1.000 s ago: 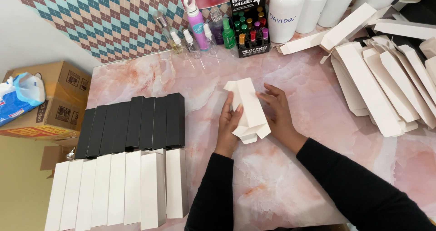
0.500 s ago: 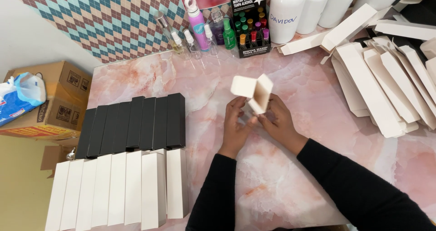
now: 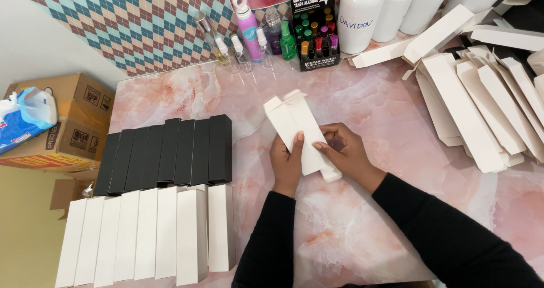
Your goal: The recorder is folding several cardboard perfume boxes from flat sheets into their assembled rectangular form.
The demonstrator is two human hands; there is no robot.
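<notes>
Nearest, a row of white cartons (image 3: pixel 147 237) lies flat, with black cartons (image 3: pixel 170 152) behind. Mid-surface, the left hand (image 3: pixel 286 163) and right hand (image 3: pixel 345 152) each close their grip on a long white carton (image 3: pixel 297 129), held just above the pink marbled surface (image 3: pixel 368 220). Farther right lie flat unfolded cartons (image 3: pixel 481 107); bottles (image 3: pixel 272 33) stand at the back.

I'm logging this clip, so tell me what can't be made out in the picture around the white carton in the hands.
- Head view: near end of the long white cardboard carton, covered by the left hand and right hand.
- Head view: stack of flat white cartons, cut off by the right edge.
- Head view: large white plastic bottles, tops cut off by the top edge.
</notes>
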